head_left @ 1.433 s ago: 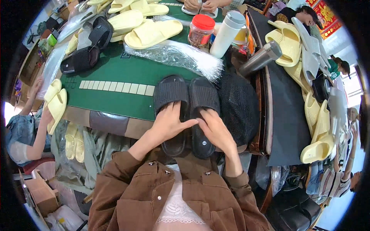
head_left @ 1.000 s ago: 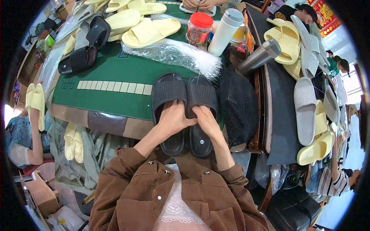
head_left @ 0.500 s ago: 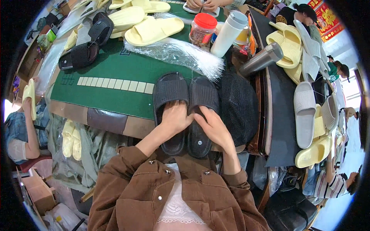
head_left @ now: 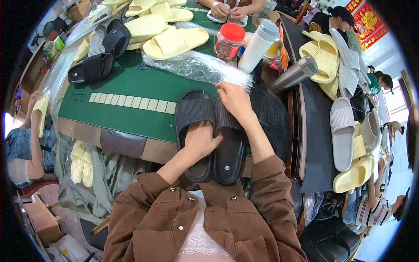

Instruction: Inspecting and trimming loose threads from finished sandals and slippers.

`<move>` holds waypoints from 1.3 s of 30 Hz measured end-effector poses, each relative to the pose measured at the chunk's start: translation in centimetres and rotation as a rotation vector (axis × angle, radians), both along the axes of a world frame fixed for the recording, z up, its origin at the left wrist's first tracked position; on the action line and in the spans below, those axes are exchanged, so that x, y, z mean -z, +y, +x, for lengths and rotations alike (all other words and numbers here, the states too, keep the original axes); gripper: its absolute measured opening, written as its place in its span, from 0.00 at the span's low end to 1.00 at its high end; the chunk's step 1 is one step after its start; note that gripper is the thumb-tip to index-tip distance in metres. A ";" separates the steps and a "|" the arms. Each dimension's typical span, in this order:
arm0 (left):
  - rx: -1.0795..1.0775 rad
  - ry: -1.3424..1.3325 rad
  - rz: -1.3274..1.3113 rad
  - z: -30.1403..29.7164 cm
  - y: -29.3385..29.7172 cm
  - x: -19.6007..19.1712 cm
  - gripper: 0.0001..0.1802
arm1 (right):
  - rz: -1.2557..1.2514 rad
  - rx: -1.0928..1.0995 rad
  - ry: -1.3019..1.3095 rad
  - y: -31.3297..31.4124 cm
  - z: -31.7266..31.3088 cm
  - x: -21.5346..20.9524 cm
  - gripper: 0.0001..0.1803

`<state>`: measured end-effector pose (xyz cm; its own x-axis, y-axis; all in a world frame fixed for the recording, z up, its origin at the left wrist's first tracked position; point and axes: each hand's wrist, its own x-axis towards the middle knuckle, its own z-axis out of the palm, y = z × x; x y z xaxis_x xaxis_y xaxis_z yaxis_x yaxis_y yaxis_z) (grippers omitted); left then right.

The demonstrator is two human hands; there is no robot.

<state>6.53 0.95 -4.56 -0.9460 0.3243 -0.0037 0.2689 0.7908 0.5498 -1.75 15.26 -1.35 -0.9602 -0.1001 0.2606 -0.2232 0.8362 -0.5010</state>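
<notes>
Two black slide slippers lie side by side before me, toes away, heels over the table edge. My left hand (head_left: 200,140) is inside the left slipper (head_left: 195,110), holding it, its fingers hidden under the ribbed strap. Its thumb points toward the right slipper (head_left: 228,150). Over that slipper's toe end is my right hand (head_left: 235,99), fingertips pinched together; whatever they hold is too small to make out. Just beyond those fingertips lies a bundle of clear plastic strands (head_left: 238,75).
A red-lidded jar (head_left: 230,39), a white bottle (head_left: 258,46) and a steel flask (head_left: 297,73) stand at the back right. Yellow slippers (head_left: 174,43) and another black pair (head_left: 98,67) lie at the far left. A black mesh bag (head_left: 270,124) sits right of my slippers. Co-workers sit around.
My right hand has come out of the right slipper and moved forward to its toe end, fingertips now pinched. My left hand stays in the left slipper.
</notes>
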 end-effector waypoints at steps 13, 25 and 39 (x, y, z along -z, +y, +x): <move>0.000 0.004 -0.003 -0.1 -0.2 0.4 0.30 | -0.435 -0.179 -0.134 -1.3 -3.1 1.7 0.13; 0.027 -0.006 -0.010 0.2 -0.2 0.0 0.31 | -0.062 -0.333 0.037 -1.6 -2.3 1.0 0.04; 0.126 0.518 0.254 0.5 -3.5 -7.2 0.11 | -0.516 -0.188 0.131 -1.5 0.3 0.1 0.06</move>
<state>7.03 -2.58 2.65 -0.7577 0.3649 0.5411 0.6366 0.5960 0.4894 -1.46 13.77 -1.46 -0.8946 -0.0938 0.4368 -0.4322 0.4298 -0.7928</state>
